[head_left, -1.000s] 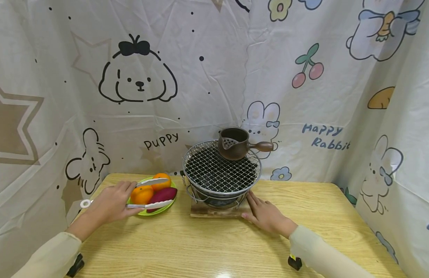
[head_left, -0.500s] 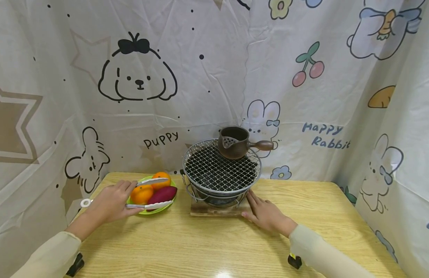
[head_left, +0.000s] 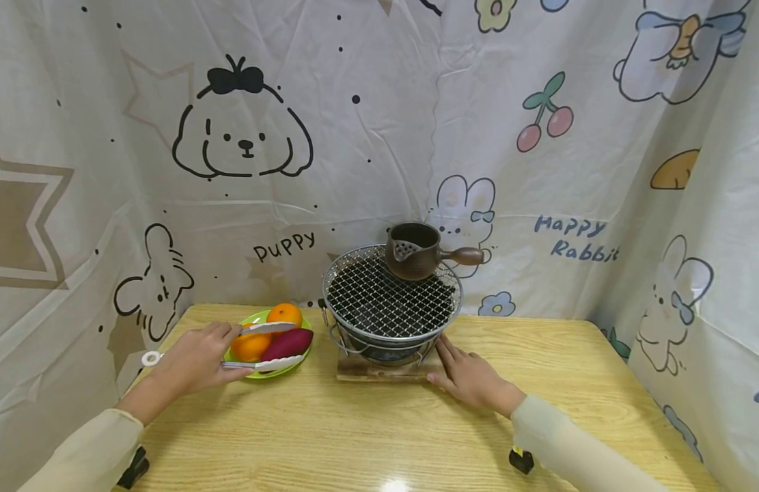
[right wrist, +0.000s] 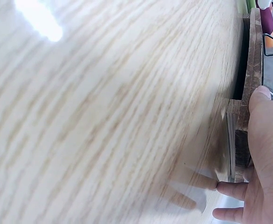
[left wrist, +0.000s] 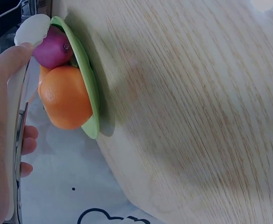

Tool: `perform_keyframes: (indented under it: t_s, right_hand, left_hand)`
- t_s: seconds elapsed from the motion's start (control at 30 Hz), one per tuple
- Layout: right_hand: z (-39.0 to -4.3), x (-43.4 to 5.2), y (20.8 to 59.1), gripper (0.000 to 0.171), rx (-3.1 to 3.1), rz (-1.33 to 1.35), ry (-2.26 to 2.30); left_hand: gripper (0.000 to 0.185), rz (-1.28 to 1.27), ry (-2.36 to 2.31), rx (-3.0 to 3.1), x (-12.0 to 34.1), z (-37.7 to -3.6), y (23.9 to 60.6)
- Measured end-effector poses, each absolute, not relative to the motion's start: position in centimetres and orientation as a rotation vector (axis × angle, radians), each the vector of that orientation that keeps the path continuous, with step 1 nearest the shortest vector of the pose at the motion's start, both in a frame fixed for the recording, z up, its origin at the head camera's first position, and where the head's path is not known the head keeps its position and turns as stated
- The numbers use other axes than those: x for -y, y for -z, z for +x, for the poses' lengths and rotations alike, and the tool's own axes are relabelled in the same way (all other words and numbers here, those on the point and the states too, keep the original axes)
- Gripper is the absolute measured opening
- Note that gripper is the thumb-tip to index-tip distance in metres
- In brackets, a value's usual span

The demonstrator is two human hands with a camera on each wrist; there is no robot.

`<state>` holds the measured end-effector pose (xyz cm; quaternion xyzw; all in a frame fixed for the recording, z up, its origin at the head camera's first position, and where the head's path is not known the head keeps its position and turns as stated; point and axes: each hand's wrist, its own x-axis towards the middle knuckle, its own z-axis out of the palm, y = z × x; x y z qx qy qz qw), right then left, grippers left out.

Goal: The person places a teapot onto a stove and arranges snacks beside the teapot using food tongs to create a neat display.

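In the head view my left hand [head_left: 197, 359] holds tongs [head_left: 279, 363] with white tips, spread over a green plate [head_left: 282, 372]. On that plate lie an orange [head_left: 285, 315], a second orange [head_left: 249, 348] and a dark purple-red oblong fruit or vegetable [head_left: 288, 344]. The tong arms pass above the fruit; contact cannot be told. My right hand [head_left: 474, 383] rests against the right front corner of a wooden board [head_left: 369, 373], its thumb on the board's edge and fingers stretched along the side. On the board stands a round grill [head_left: 379, 314] with wire mesh.
A brown side-handled pot [head_left: 412, 263] with strainer holes sits at the mesh's back right. The grill's wire handle [head_left: 348, 348] juts out toward the plate. A printed curtain [head_left: 367, 137] hangs behind the light wooden table [head_left: 367, 437].
The tongs' upper arm has come down a little toward the lower one, narrowing the gap over the fruit. The right hand, board and grill stay put; the head view tilts slightly.
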<state>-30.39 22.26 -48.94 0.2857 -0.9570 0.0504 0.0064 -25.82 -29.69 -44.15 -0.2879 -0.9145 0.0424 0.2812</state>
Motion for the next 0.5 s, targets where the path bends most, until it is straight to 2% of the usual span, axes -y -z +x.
perform_keyframes:
  t_s: [0.5]
  right_hand:
    - [-30.43, -22.29, 48.87, 0.082, 2.989, 0.911, -0.162]
  left_hand:
    - [0.077, -0.741, -0.125, 2.530, 29.94, -25.85, 44.01]
